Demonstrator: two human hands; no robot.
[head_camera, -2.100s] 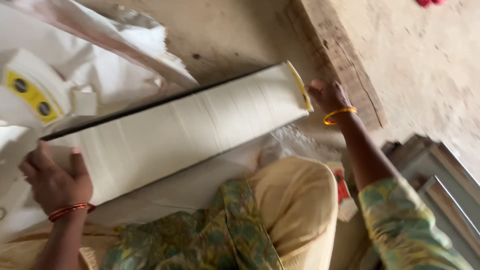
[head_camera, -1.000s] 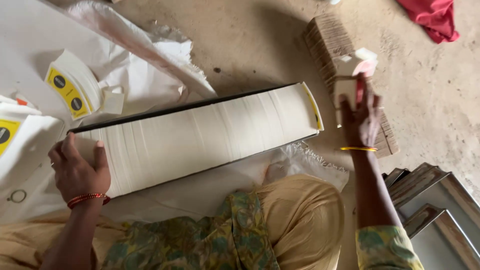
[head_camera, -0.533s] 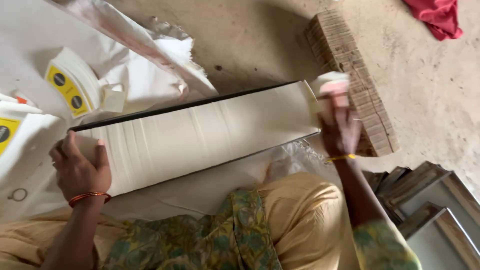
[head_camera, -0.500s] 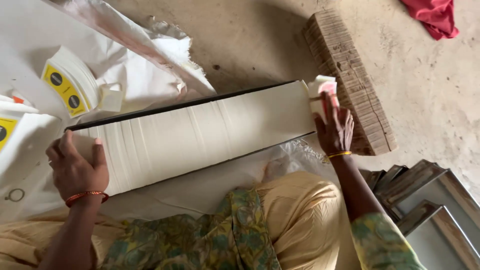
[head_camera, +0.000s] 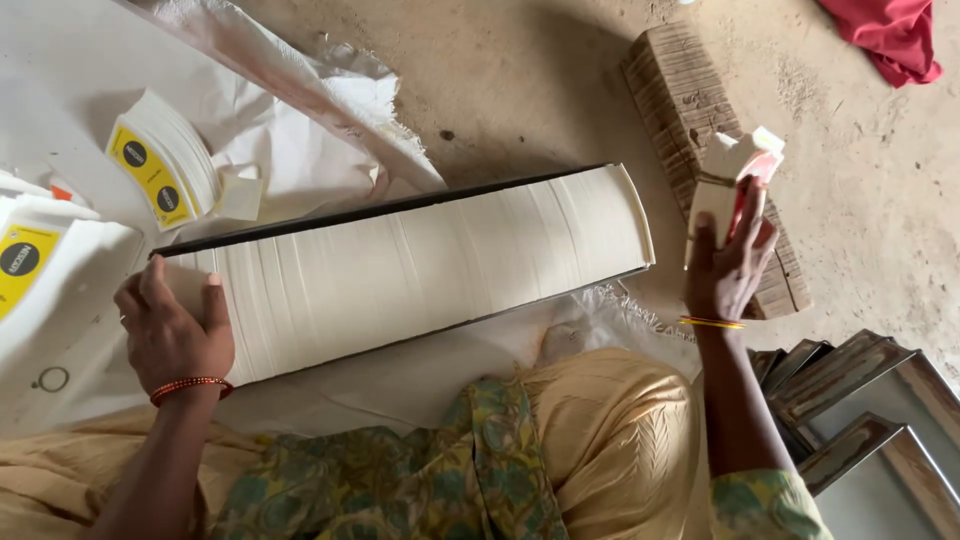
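Our right hand (head_camera: 728, 270) holds a small batch of flat white cartons (head_camera: 728, 185), fingers closed around it, lifted clear of the long row of flat white cartons (head_camera: 400, 270). Our left hand (head_camera: 170, 335) presses flat against the near end of that row, fingers spread, gripping nothing. The row lies across a white sheet (head_camera: 60, 100) on the floor, seated in a dark-edged tray (head_camera: 370, 210); it appears nearly full, so we judge the packing well advanced, with the raised batch not yet seated at the far end. The cartons are thin, smooth card, packed edge-up into fine ridges. A brown corrugated stack (head_camera: 680, 90) lies just beyond the right hand. Fanned yellow-and-white labels (head_camera: 160, 165) rest on the sheet, well apart. The concrete floor (head_camera: 520, 90) looks rough and dusty.
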